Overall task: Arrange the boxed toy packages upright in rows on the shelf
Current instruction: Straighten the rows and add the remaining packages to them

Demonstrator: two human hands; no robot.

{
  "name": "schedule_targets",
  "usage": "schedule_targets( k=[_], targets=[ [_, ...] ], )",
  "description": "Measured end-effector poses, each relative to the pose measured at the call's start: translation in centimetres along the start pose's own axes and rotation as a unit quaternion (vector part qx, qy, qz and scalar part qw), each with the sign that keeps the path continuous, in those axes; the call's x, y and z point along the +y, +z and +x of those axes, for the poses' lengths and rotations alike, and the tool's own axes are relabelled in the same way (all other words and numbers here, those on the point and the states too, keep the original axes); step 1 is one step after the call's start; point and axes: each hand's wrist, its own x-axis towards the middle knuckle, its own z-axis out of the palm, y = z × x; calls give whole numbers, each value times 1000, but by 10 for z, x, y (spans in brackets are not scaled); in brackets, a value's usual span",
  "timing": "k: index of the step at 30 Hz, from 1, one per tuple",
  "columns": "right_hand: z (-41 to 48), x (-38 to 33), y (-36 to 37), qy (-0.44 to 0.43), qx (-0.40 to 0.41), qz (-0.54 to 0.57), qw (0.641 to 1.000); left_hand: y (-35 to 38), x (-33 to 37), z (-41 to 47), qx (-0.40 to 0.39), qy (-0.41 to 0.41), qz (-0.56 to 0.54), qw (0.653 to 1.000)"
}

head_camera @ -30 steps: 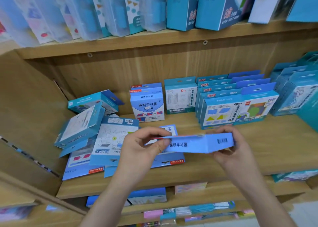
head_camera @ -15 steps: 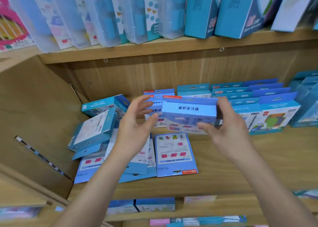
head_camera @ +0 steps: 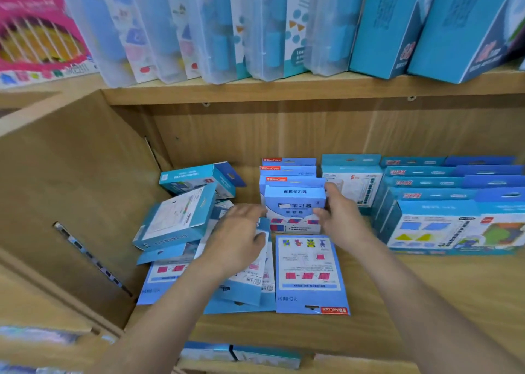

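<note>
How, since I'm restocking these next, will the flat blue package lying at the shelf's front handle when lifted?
The flat blue package is probably stiff: its cardboard face lies even with straight edges. Likely light, since the right hand holds a similar upright box by fingertips. Stood up, it may tip easily; that box looks thin for its height.

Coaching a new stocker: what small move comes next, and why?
Probably the right hand lets go of the pale blue cardboard box: it already stands upright fronting its matching row, and the left hand hovers open over flat blue boxes not yet stood up.
</note>
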Motion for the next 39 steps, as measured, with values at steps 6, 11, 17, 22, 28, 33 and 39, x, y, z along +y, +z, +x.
schedule_targets(
  k=[6, 11, 17, 22, 28, 33, 39],
  targets=[
    [3, -5, 2, 2, -17, -35, 999, -7, 19, 35, 25, -137, -40, 989],
    [7, -12, 8, 48, -43, 54, 996, -9, 24, 65, -40, -169, -129, 976],
    [4, -20, 5, 128, -57, 235, 962, -11, 20, 74, -77, -207, -308, 925],
    [3, -28, 2, 162, -63, 410, 895, -10, 19, 81, -91, -227, -431, 868],
    [-2, -37, 4, 157, -41, 443, 882, -11, 20, 80, -101, -236, -443, 859],
    [-13, -43, -3, 145, -6, 402, 904, -23, 40, 64, -17, -227, -323, 919],
    [-48, -61, -8, 64, 77, 362, 927, -61, 27, -22, 245, -30, -39, 968]
  ],
)
